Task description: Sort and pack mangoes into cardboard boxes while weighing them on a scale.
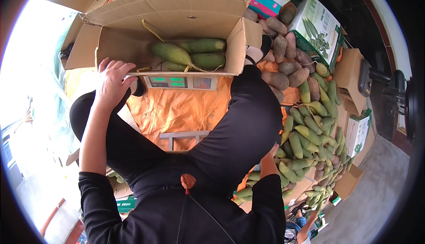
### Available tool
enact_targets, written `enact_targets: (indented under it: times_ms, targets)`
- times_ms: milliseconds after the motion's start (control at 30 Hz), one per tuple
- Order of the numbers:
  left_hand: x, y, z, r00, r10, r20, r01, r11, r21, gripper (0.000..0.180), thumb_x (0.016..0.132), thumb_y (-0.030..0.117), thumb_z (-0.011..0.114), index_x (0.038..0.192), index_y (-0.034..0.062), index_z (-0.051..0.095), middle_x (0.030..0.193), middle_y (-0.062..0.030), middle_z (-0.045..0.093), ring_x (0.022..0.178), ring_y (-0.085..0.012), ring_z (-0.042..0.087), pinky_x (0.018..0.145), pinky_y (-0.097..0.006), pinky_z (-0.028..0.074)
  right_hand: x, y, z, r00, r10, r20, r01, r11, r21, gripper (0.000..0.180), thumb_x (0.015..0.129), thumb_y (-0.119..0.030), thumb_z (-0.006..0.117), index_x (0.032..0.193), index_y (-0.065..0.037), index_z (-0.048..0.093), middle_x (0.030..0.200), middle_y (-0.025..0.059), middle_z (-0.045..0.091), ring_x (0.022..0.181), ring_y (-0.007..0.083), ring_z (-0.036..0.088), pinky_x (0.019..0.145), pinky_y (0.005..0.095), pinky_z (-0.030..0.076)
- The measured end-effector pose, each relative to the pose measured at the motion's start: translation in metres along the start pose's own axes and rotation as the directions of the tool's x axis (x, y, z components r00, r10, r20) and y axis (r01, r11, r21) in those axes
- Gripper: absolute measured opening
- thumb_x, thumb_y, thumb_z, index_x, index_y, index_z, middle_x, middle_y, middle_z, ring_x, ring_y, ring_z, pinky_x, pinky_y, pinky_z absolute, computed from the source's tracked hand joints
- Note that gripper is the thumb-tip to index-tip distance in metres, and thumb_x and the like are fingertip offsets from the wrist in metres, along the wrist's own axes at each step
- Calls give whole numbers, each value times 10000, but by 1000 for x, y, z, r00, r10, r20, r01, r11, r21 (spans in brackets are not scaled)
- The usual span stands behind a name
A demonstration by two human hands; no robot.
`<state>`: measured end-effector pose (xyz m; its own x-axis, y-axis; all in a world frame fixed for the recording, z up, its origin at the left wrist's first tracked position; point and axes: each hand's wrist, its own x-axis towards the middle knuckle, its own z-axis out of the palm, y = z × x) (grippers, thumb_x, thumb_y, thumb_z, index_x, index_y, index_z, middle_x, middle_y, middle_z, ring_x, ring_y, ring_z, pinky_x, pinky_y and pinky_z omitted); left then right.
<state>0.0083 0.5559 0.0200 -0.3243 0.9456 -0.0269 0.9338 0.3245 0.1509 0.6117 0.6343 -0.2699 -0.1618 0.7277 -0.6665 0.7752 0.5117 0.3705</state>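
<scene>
Right hand (269, 153) partly behind leg (252, 111), overlapping radishes (171, 53) in carton (168, 9)

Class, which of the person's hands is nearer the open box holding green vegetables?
Left. The left hand touches the near left corner of the open box; the right hand is farther back, beside the right leg, near the piled green vegetables.

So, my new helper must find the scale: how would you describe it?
Find the open cardboard box beyond the person's lap, with the left hand at its near left corner. The scale shows just below the box's near edge. Glowing green readouts set it apart from the box and the orange sheet.
</scene>
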Motion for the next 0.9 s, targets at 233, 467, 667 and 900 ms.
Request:
enact_targets:
  times_ms: [233,467,667,900]
  targets:
    - [0,1,-6,999,-26,32,27,1000,-8,275,736,178,696,992,83,665,879,-61,644,963,-252,585,1048,-460,310,-8,23,-78,971,231,-55,-204,929,310,527,781,-207,711,1250,-179,474,1174,35,541,1077,244,542,886,444,419]
    - [-2,-3,-10,999,-30,29,32,998,-56,278,727,161,727,991,95,668,878,-59,632,991,-247,574,1047,-475,299,-15,66,-88,836,470,-282,-25,547,837,560,796,-108,704,1295,-75,451,1211,82,545,1055,282,560,884,398,461]
    - [-9,-11,-8,999,-31,17,32,997,-66,288,716,175,741,986,105,670,908,-49,637,1005,-245,574,1048,-472,304,-54,65,-196,822,552,-141,290,-192,938,472,891,7,579,1331,22,409,1229,108,537,1064,174,549,903,298,444]
    - [-12,-13,-11,1000,-1,-20,-1,996,-93,281,711,176,739,974,104,673,895,-44,633,995,-237,576,1040,-471,321,-111,87,-347,551,632,-545,721,-32,692,464,903,-92,604,1319,14,428,1198,111,543,1082,196,532,959,346,411]
